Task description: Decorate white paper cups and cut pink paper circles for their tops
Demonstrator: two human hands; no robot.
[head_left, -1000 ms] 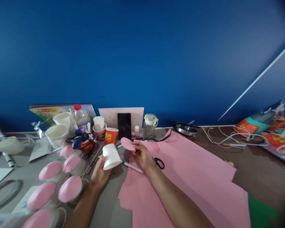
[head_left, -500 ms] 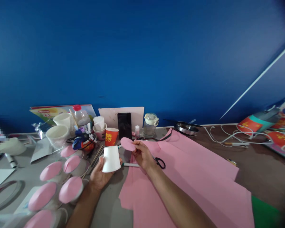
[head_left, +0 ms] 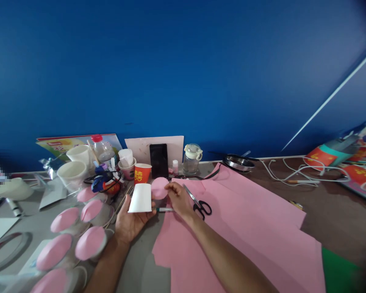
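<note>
My left hand (head_left: 131, 221) is wrapped round a white paper cup (head_left: 141, 198), held upside down with its wide rim low. Just right of it, my right hand (head_left: 178, 199) pinches the edge of a pink paper disc (head_left: 159, 188). Disc and cup are close together; whether they touch I cannot tell. Black-handled scissors (head_left: 201, 206) lie partly open on the large pink paper (head_left: 240, 232), beside my right wrist. Part of a pen-like stick (head_left: 164, 210) shows between my hands. To the left stand several cups topped with pink paper, among them one near my left forearm (head_left: 90, 243).
Behind my hands are a red paper cup (head_left: 142, 174), a black phone (head_left: 159, 160) and a glass jar (head_left: 192, 160). White cups (head_left: 72, 175) and a red-capped bottle (head_left: 102, 148) stand left. A small pan (head_left: 238, 162) and white cables (head_left: 295, 175) lie right.
My left hand has tipped the white cup so its closed end leans away. My right hand has turned the pink disc to face me and shifted slightly left, uncovering more of the scissors.
</note>
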